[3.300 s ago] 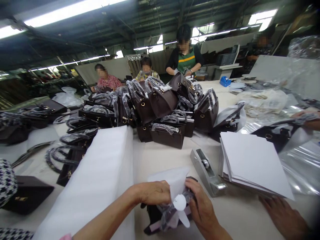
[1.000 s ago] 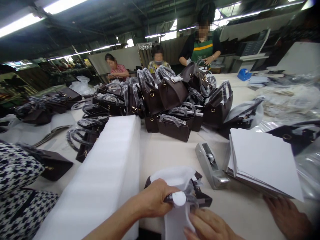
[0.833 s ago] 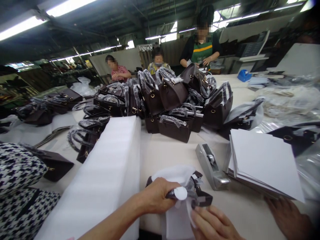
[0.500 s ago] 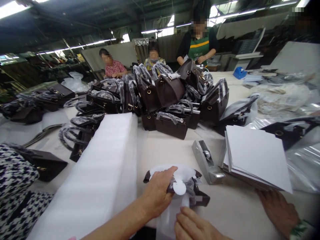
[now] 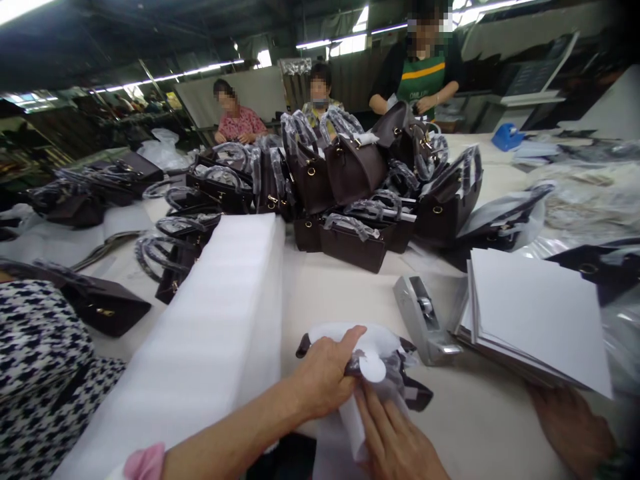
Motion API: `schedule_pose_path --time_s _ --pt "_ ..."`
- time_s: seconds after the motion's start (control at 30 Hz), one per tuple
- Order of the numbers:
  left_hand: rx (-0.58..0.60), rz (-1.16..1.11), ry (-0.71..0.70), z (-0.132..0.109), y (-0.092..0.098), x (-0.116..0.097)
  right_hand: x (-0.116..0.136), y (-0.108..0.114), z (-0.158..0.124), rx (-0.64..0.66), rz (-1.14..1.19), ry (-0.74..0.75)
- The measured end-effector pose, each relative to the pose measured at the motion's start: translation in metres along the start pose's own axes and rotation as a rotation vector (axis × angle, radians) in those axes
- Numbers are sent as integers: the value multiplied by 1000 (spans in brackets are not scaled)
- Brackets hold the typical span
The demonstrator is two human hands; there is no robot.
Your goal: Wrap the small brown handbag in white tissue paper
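Note:
In front of me on the table lies a dark handbag [image 5: 420,395], partly covered by white foam wrapping and clear plastic. My left hand [image 5: 325,375] is closed over its near side, thumb stretched across the white wrapping. Beside that hand a white round tag [image 5: 373,367] rests on the bag. My right hand [image 5: 395,430] presses a folded white foam sheet [image 5: 353,430] against the bag just below the tag, its fingers together and pointing forward. The thumb of my right hand is hidden.
A tall stack of white foam sheets [image 5: 215,333] stands left. On the right are a grey tape dispenser [image 5: 424,320] and a pile of white boards [image 5: 537,313], with another person's hand [image 5: 570,423] beneath. Wrapped handbags [image 5: 355,170] are heaped behind; several people work around the table.
My right hand has moved forward, from pinching the foam sheet's edge to pressing it against the bag. My left hand keeps its hold. The view has turned slightly left.

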State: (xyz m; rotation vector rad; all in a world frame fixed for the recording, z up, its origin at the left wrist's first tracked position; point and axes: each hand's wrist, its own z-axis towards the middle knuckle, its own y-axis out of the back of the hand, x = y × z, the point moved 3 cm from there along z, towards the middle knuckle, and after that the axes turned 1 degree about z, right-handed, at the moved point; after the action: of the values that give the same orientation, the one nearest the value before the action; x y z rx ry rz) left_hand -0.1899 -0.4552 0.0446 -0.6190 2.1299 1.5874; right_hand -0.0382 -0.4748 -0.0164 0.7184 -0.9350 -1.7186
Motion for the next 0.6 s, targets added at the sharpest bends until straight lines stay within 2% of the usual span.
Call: schedule_pose_path --time_s 0.13,0.23,0.33,0.37,0.43,0.5,0.6 --pt "22 -131 -76 -19 21 9 -3 4 8 -84 57 -17" --pt "16 -117 -34 -42 24 33 -10 8 8 -53 107 58" --pt "14 -46 62 -54 -1 56 -13 8 7 -22 148 110" --pt "-26 -29 87 -55 -13 61 -13 7 8 -24 170 105" --pt "-182 8 135 -51 -34 66 -13 4 9 -62 202 67" --pt "-317 43 166 -46 -48 66 -13 4 11 -74 204 124" --pt "-374 50 206 -42 -55 67 -21 13 14 -51 239 254"
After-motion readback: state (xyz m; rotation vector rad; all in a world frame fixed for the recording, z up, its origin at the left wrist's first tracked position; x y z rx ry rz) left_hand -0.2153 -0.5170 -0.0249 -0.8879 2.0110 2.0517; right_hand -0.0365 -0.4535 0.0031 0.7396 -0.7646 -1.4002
